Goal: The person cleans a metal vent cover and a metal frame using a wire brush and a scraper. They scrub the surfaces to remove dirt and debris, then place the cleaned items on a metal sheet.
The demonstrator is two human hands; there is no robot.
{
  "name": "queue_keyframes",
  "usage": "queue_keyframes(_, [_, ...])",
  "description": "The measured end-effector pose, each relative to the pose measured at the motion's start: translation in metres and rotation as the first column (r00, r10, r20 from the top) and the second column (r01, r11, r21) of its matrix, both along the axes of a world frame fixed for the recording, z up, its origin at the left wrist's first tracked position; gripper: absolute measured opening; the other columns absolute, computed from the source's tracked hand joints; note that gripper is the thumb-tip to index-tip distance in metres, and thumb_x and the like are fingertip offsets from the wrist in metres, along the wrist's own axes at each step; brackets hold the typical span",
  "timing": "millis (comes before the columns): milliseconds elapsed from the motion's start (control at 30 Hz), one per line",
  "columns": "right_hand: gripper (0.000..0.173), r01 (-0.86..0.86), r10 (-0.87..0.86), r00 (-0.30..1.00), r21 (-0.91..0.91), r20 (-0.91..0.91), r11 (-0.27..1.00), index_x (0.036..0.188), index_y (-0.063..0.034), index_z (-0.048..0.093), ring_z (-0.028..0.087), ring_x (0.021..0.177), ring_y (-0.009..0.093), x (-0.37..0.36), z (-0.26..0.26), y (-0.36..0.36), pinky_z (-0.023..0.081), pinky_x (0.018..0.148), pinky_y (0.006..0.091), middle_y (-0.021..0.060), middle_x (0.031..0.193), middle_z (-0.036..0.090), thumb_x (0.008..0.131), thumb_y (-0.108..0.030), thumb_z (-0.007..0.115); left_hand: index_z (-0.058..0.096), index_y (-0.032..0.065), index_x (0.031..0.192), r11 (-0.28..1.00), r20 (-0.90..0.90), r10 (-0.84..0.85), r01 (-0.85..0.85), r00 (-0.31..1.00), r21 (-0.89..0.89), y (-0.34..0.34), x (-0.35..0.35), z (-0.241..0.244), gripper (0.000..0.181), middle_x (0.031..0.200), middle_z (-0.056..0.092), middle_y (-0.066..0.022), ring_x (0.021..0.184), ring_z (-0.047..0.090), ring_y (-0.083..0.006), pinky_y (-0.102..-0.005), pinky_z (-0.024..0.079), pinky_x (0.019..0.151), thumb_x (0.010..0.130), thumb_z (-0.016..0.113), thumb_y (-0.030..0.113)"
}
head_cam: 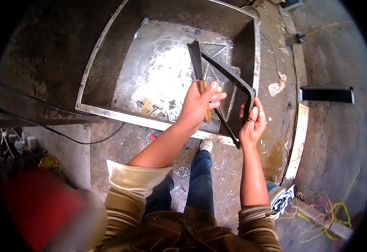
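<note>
A black bent frame part (229, 74), angular at its corners, is held up over an open metal box-like tank (98, 110). My right hand (253, 121) grips its side near the upper right corner. My left hand (202, 102) is at the frame's left side, with a brown, brush-like piece (207, 116) along its palm, partly hidden by the fingers and blurred. Some of the left fingers are spread; whether the thumb holds the brown piece or the frame cannot be told. The frame's broad flat end (195, 60) rises above my left hand.
Inside the tank lie ribbed panels (224, 91). A black cable (76, 142) curves across the left. On the right are a black strip-like part (326, 94), a pale board (297, 141), a container with crumpled scraps (279, 197) and tangled wires (331, 217). A blurred red object (41, 208) is at lower left.
</note>
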State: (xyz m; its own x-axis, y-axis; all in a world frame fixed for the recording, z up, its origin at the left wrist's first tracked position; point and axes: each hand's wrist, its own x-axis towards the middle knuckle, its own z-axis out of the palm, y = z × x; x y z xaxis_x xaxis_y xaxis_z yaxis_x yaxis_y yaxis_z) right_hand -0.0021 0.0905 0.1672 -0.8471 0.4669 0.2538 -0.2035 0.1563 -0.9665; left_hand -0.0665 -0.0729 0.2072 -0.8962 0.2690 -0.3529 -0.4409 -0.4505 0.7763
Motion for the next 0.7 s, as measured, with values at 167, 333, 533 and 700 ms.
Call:
queue_keyframes(167, [0.037, 0.149, -0.155, 0.986, 0.098, 0.061, 0.984, 0.123, 0.0042, 0.052, 0.055, 0.085, 0.009, 0.077, 0.053, 0.058, 0.045, 0.076, 0.0222, 0.0022, 0.096, 0.060, 0.090, -0.009, 0.062, 0.045, 0.0038, 0.101, 0.988, -0.113, -0.147, 0.140, 0.983, -0.065, -0.026, 0.063, 0.034, 0.019, 0.082, 0.056, -0.0049, 0.068, 0.060, -0.0131, -0.0251, 0.051, 0.060, 0.096, 0.053, 0.020])
queue_keyframes(333, [0.017, 0.235, -0.248, 0.963, 0.118, 0.109, 0.965, 0.089, -0.0059, 0.056, 0.044, 0.053, 0.006, 0.167, 0.131, 0.112, 0.034, 0.047, 0.0196, 0.0001, 0.071, 0.056, 0.097, -0.021, 0.052, 0.047, 0.0054, 0.104, 0.851, -0.141, -0.451, 0.377, 0.881, -0.367, -0.042, 0.129, 0.023, 0.016, 0.070, 0.048, 0.0002, 0.053, 0.046, -0.0051, -0.0197, 0.040, 0.048, 0.094, 0.053, 0.016])
queue_keyframes(533, [0.015, 0.332, -0.301, 0.922, -0.098, 0.241, 0.938, 0.090, -0.0047, 0.054, 0.045, 0.051, 0.009, 0.280, 0.130, 0.198, 0.037, 0.048, 0.0228, 0.0028, 0.069, 0.056, 0.097, -0.017, 0.050, 0.030, 0.0087, 0.144, 0.590, -0.246, -0.675, 0.307, 0.696, -0.747, 0.034, 0.222, 0.017, 0.063, 0.128, 0.051, -0.0204, 0.114, 0.051, -0.0325, -0.0408, 0.037, 0.098, 0.088, 0.057, 0.022])
queue_keyframes(700, [0.016, 0.389, -0.284, 0.895, -0.292, 0.343, 0.874, 0.108, -0.0035, 0.054, 0.044, 0.050, 0.010, 0.374, 0.080, 0.258, 0.037, 0.047, 0.0231, 0.0036, 0.070, 0.056, 0.097, -0.010, 0.046, 0.036, 0.0047, 0.141, 0.537, -0.247, -0.794, 0.450, 0.556, -0.714, 0.140, 0.304, -0.004, 0.057, 0.130, 0.049, -0.0180, 0.120, 0.048, -0.0260, -0.0328, 0.035, 0.100, 0.088, 0.057, 0.012])
